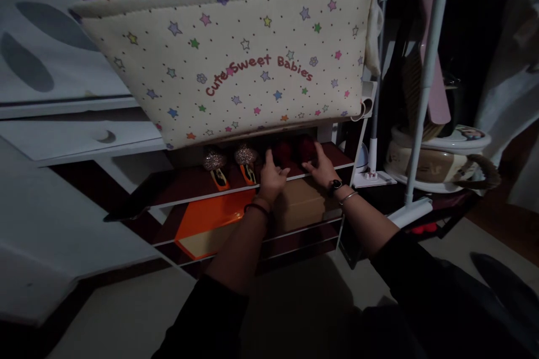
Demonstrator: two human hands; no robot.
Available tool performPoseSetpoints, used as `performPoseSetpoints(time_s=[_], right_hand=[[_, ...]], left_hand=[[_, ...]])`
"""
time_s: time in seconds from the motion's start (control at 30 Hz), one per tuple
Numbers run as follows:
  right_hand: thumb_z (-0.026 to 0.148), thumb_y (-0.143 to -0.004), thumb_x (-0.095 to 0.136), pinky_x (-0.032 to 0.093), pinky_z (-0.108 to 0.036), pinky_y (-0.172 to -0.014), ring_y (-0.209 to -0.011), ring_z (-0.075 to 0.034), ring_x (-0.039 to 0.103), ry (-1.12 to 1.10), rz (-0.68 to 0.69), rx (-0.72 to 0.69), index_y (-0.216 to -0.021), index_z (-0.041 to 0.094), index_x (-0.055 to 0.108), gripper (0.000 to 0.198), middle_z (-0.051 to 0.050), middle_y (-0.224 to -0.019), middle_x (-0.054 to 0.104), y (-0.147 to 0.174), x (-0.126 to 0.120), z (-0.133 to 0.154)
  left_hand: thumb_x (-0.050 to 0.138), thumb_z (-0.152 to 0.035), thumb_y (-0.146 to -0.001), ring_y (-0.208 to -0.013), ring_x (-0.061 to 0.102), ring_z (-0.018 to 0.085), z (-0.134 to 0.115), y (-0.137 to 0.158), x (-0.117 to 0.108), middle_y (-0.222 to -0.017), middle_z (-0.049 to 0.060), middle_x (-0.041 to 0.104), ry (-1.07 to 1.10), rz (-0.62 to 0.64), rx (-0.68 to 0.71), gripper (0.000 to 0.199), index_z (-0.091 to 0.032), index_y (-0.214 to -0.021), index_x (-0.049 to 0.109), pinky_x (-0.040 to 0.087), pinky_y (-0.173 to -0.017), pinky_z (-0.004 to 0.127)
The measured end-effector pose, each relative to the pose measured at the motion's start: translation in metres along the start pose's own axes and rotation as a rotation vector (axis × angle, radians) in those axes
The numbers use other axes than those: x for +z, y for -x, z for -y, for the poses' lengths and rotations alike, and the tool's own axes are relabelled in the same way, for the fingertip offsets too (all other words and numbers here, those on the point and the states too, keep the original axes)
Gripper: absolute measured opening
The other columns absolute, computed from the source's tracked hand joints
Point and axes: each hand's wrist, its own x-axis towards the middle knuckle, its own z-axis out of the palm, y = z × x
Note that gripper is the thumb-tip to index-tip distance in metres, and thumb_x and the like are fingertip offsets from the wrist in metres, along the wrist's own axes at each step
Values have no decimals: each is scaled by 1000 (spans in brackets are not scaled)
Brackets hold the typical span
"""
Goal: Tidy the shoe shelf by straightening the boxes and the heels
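My left hand [273,180] reaches onto the top shelf of a shoe rack, fingers stretched and thumb apart, at the left side of a dark red shoe [283,151]. Opposite it, my right hand [323,169] has its fingers spread at the right side of a second dark red shoe [306,148]. Whether the fingers touch the shoes is hard to tell in the dim light. Left of them stand two glittery shoes, one [214,162] beside the other [246,160], with orange-edged insoles.
A cream fabric basket [261,67] with printed stars overhangs the shelf. Below lie an orange box [214,213] and a brown cardboard box [305,202]. White poles [428,67] and a pink-handled brush [435,78] stand to the right. White drawers [84,134] flank the left.
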Motion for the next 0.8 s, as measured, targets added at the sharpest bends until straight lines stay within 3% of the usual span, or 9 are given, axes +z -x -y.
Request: performPoseSetpoints(time_s=[0.2, 0.3, 0.4, 0.5, 0.6, 0.7, 0.8], right_hand=[[22, -83, 70, 54, -46, -97, -89, -23, 69, 33, -14, 48, -163, 15, 22, 94, -12, -113, 70, 3, 3, 4], [24, -81, 74, 53, -48, -100, -101, -26, 69, -22, -10, 105, -165, 13, 11, 106, -17, -122, 67, 4, 3, 5], [26, -80, 76, 52, -50, -105, -114, -28, 67, -105, -38, 109, -166, 16, 9, 109, -21, -138, 59, 14, 1, 11], [33, -81, 77, 47, -53, -110, -123, -31, 62, -137, -131, 30, -163, 20, 22, 99, -21, -149, 51, 45, -1, 29], [40, -86, 73, 49, -51, -109, -116, -27, 65, -280, -184, 26, -157, 24, 34, 83, -16, -139, 58, 96, 6, 53], [43, -86, 75, 54, -42, -100, -103, -20, 65, -551, -210, 112, -141, 31, 51, 61, -7, -120, 64, 146, 24, 74], [40, -80, 83, 55, -33, -81, -83, -16, 61, -841, -158, 284, -126, 31, 62, 51, -1, -96, 63, 174, 44, 86]], left_hand=[[77, -12, -76, -98, 73, 22, -2, 3, 3, -108, 15, 72, 86, -16, -94, 102, -7, -163, 23, 57, -90, 34], [78, -7, -73, -112, 72, 26, -6, 6, 2, -137, 26, 62, 189, 13, -141, 105, -8, -163, 23, 58, -96, 35], [76, -7, -74, -126, 66, 30, -7, 20, -4, -150, 28, 50, 226, 31, -117, 98, -8, -160, 30, 55, -105, 37], [74, -11, -76, -138, 57, 32, -4, 56, -20, -154, 25, 47, 250, 41, -11, 89, -12, -157, 38, 49, -114, 42], [72, -26, -83, -141, 54, 32, 6, 111, -37, -157, 21, 47, 257, 81, 118, 77, -18, -154, 44, 44, -118, 50], [75, -35, -84, -134, 59, 28, 16, 161, -49, -149, 17, 55, 371, 111, 44, 72, -22, -149, 48, 48, -113, 47], [80, -36, -80, -106, 68, 20, 17, 185, -54, -115, 7, 67, 510, 85, -105, 68, -23, -142, 55, 55, -97, 37]])
